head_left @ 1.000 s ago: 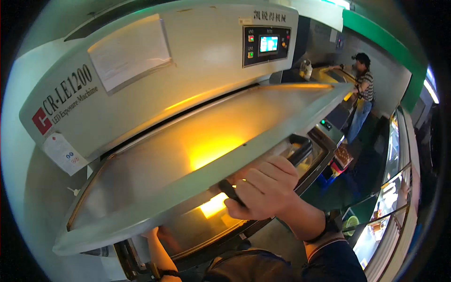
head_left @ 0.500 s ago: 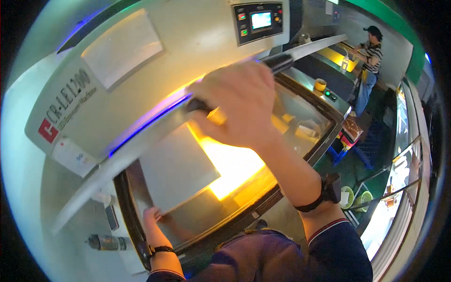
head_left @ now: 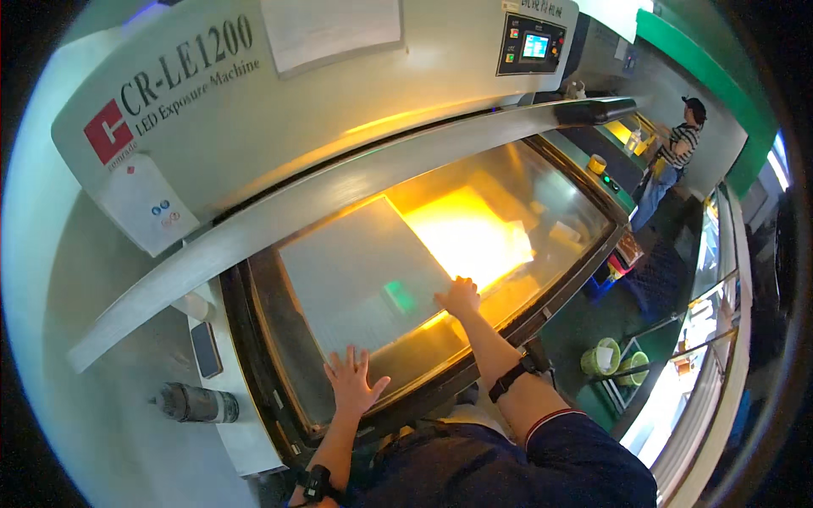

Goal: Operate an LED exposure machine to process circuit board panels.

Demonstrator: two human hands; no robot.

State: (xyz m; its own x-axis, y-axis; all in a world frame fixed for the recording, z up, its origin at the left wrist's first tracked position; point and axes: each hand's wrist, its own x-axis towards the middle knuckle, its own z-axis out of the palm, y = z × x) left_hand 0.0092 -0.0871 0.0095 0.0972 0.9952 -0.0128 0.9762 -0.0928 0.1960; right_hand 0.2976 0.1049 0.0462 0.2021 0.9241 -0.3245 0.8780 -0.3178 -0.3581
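Note:
A pale grey rectangular sheet (head_left: 364, 267) lies on the glossy, dark-framed bed (head_left: 398, 372) of a large machine. My left hand (head_left: 354, 385) rests at the sheet's near left edge, fingers spread wide and empty. By the sheet's near right corner, my right hand (head_left: 460, 298) lies palm down with its fingers stretched out, holding nothing. Beside it, a bright yellow glow (head_left: 470, 241) covers part of the glossy surface. Whether a clear film or glass lies between my hands and the sheet, I cannot tell.
A curved silver bar (head_left: 339, 190) with a black grip (head_left: 597, 110) spans the bed's far side. On the left ledge are a phone (head_left: 206, 350) and a grey bottle (head_left: 196, 404). A control panel (head_left: 531, 46) is above. A co-worker (head_left: 675, 161) stands far right, beyond green baskets (head_left: 603, 357).
My right hand has let go of the bar's black grip and come down near the sheet's corner. The left hand has moved right, fingers now spread. The view has shifted.

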